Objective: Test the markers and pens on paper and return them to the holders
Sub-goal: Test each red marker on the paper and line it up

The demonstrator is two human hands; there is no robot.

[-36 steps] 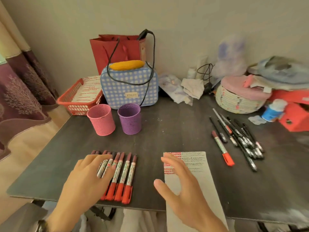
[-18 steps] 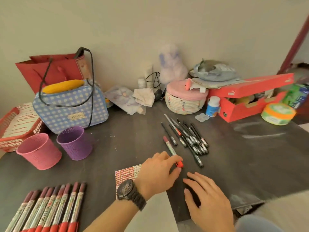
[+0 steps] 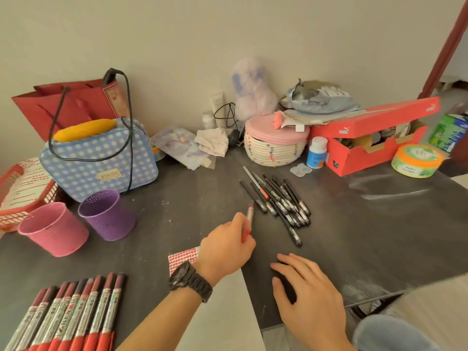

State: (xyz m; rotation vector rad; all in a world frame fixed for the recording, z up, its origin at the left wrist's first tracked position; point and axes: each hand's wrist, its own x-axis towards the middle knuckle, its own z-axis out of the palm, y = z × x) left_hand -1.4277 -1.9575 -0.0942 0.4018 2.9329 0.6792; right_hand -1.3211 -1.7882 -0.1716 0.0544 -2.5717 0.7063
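My left hand (image 3: 226,245), with a dark watch on its wrist, grips a red marker (image 3: 249,217) whose far end tilts up off the dark table, beside a pile of several black pens (image 3: 281,198). My right hand (image 3: 307,292) rests flat on the table near the front edge, fingers relaxed, holding nothing. A sheet of paper (image 3: 217,310) with red marks at its top lies under my left wrist. Several red markers (image 3: 76,317) lie in a row at the front left. A pink holder (image 3: 54,229) and a purple holder (image 3: 107,214) stand upright at the left.
A blue checked bag (image 3: 101,158), a red paper bag (image 3: 73,105) and a red basket (image 3: 22,193) stand at the back left. A woven lidded basket (image 3: 274,145), a small bottle (image 3: 316,152), a red shoebox (image 3: 374,143) and a round tub (image 3: 415,160) line the back right.
My left hand left the row of red markers, crossed to the right over the paper and picked up the single red marker. My right hand settled flat on the table. The view swung right.
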